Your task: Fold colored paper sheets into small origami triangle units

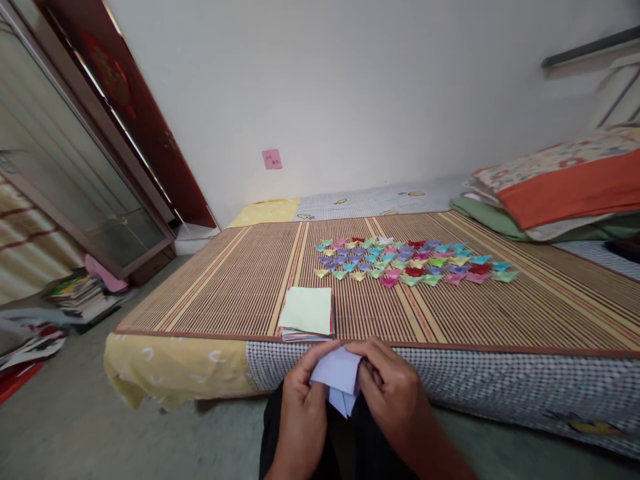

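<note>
Your left hand [303, 393] and right hand [393, 387] rise from the lower edge, fingers curled inward, each pinching one side of the lavender paper [339, 373]. The paper, partly folded, lies between them, before the mat [240, 280]; its point aims down toward you, its long axis running roughly away from you.

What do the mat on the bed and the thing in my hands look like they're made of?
Mat: probably woven bamboo or straw, matte, judging by its narrow stiff-looking strips. Folded piece: likely thin matte paper, given its crisp creases and pointed corner.
</note>
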